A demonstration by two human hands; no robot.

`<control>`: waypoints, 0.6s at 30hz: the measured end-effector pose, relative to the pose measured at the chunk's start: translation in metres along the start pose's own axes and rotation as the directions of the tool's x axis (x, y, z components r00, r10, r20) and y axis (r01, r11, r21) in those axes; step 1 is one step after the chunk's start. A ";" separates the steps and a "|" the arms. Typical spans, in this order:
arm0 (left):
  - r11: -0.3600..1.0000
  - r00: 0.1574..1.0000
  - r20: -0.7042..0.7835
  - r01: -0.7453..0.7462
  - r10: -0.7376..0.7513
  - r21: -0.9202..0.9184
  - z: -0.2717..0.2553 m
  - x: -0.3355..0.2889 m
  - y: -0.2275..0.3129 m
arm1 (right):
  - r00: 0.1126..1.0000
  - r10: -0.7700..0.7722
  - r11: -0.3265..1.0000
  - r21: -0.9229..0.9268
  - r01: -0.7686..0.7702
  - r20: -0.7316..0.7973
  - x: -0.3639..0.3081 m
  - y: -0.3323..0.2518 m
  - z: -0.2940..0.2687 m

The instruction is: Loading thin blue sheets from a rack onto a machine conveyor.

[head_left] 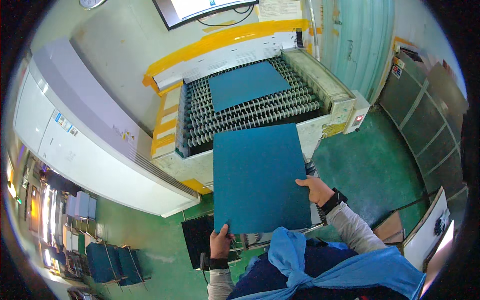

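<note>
A flat blue-green panel (pixel 260 175) is held up in front of me, between both hands. My left hand (pixel 220 242) grips its lower left corner, thumb on the face and fingers behind. At the right edge, my right hand (pixel 315 189) holds it the same way, its fingers partly hidden behind. Beyond it, a second blue-green panel (pixel 249 85) lies flat on the roller conveyor (pixel 200 120), whose rows of ridged grey rollers sit in a worn metal frame. The held panel's top edge overlaps the conveyor's front in view.
A tall white cabinet-like unit (pixel 100 135) stands left of the conveyor. A switch box (pixel 357 112) with a red light is on its right side. Dark panels (pixel 420 115) lean at the right wall. A black rack (pixel 197 240) stands below left; more panels (pixel 112 262) stand farther left.
</note>
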State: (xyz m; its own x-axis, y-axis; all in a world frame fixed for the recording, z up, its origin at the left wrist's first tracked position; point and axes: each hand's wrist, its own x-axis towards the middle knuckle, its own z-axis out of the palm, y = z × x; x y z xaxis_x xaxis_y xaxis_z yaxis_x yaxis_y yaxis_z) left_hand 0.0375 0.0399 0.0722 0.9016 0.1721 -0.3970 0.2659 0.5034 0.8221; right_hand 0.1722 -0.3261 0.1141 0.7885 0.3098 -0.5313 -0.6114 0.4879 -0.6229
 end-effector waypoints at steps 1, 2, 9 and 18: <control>0.999 1.000 -0.031 0.008 -0.006 0.037 0.001 -0.002 -0.001 | 1.000 0.005 1.000 0.000 -0.005 0.000 0.005 0.001 -0.007; 0.995 0.998 -0.064 0.013 -0.007 0.095 0.002 -0.004 -0.001 | 0.999 0.002 1.000 -0.002 -0.002 0.034 0.009 0.003 -0.015; 0.999 0.994 -0.107 -0.026 0.031 0.047 0.014 -0.010 0.000 | 0.993 0.004 0.983 0.181 -0.025 0.115 0.013 0.013 -0.051; 0.990 0.995 -0.082 -0.072 0.063 -0.124 0.020 -0.012 0.000 | 0.989 -0.146 0.988 0.047 0.146 0.000 -0.007 -0.002 -0.028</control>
State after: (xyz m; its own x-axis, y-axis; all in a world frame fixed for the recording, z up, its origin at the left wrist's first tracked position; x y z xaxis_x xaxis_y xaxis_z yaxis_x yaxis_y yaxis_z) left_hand 0.0330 0.0212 0.0852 0.8856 0.2718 -0.3767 0.1555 0.5907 0.7918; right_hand 0.1657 -0.3520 0.1026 0.8692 0.2352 -0.4349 -0.4862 0.5659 -0.6658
